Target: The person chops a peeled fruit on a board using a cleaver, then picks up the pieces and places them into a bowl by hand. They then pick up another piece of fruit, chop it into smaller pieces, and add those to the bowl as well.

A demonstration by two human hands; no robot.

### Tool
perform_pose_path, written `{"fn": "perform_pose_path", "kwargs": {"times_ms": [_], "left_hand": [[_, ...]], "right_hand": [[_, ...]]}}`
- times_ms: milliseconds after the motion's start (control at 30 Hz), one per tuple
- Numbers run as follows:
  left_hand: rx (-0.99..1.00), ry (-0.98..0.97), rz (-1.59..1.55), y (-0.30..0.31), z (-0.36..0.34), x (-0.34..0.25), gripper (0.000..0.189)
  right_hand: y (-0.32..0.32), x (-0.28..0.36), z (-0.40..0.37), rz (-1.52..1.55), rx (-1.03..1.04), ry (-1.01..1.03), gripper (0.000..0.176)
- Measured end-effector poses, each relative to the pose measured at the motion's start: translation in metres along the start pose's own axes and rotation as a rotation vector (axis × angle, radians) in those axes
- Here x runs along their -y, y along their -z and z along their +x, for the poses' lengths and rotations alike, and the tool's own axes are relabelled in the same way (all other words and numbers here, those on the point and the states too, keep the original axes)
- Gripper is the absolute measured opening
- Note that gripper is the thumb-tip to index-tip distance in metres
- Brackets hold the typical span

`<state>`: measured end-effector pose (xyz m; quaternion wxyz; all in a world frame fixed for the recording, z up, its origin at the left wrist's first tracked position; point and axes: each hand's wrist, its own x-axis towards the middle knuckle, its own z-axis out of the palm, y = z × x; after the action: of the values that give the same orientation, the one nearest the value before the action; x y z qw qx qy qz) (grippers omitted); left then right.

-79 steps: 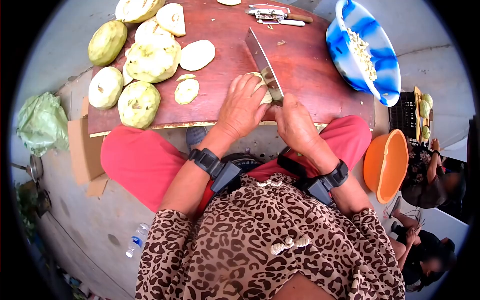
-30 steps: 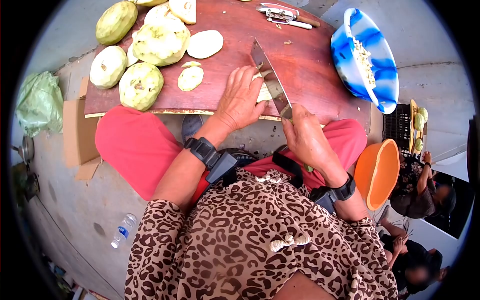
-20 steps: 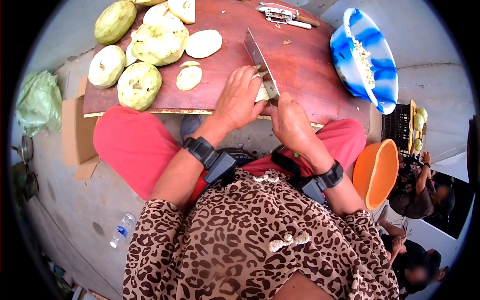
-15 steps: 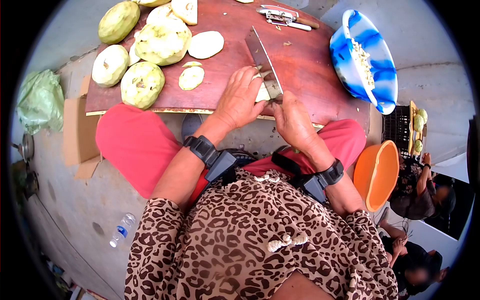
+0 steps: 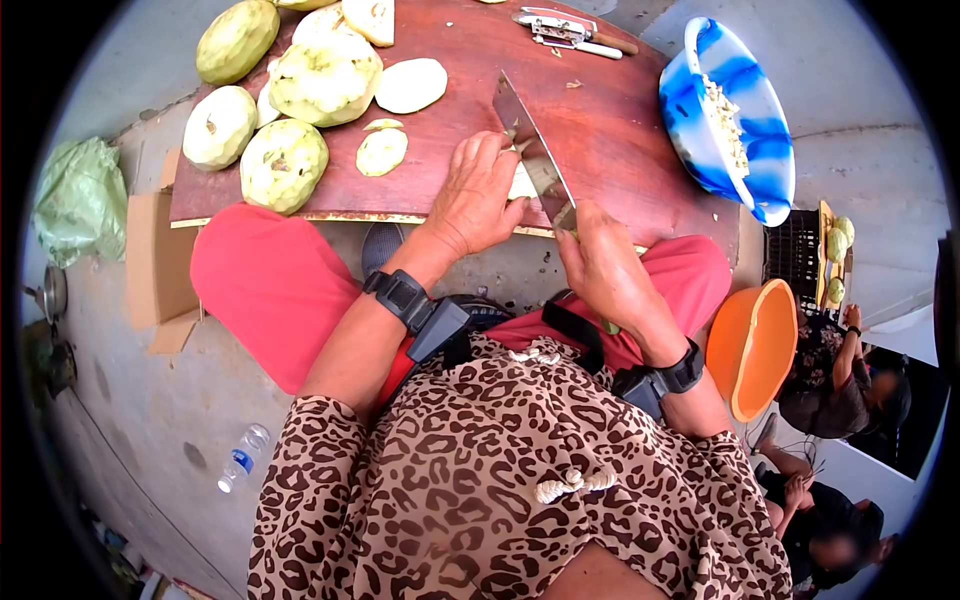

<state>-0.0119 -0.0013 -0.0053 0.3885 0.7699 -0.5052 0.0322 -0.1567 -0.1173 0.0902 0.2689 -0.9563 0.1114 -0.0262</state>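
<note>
Peeled piece (image 5: 522, 184), pale green-white, sits at the near edge of the red cutting board (image 5: 620, 140), about mid-width, mostly covered by my left hand (image 5: 478, 195). Left hand is palm down, fingers curled over the piece and pinning it to the board.

Right hand (image 5: 608, 270) is fisted round the knife (image 5: 532, 148) handle; the handle itself is hidden in the grip. Blade runs from the fist out to the far left, tilted, flat side right beside the left fingertips and over the piece. Can't tell if the edge is touching the board.

Elsewhere:
- peeled whole fruits (image 5: 283, 165) clustered at the far left of the board
- two flat slices (image 5: 381, 152) between that cluster and the left hand
- peeler (image 5: 570, 32) at the far edge
- blue-white bowl (image 5: 745, 135) on the right, tilted, chopped bits (image 5: 722, 110) inside
- orange basin (image 5: 755, 345) near right, off the board, with another seated person (image 5: 850, 370) just beyond it
</note>
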Motion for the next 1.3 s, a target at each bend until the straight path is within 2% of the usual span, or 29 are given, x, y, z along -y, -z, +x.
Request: {"fn": "perform_pose_path", "kwargs": {"times_ms": [233,467,833,1300], "left_hand": [[-0.003,0.010,-0.028,0.000,0.001,-0.001,0.052],[-0.015,0.006,-0.028,-0.001,0.000,0.000,0.052],[-0.043,-0.003,-0.006,0.003,-0.006,0.003,0.063],[-0.021,0.000,0.041,0.006,-0.005,0.008,0.063]], "right_hand": [[-0.010,0.002,0.005,-0.149,0.091,-0.061,0.015],[-0.036,-0.015,0.026,-0.050,-0.052,-0.028,0.016],[-0.014,-0.008,0.017,0.048,-0.114,0.025,0.015],[0.002,0.012,0.001,0.002,0.022,-0.025,0.012]]}}
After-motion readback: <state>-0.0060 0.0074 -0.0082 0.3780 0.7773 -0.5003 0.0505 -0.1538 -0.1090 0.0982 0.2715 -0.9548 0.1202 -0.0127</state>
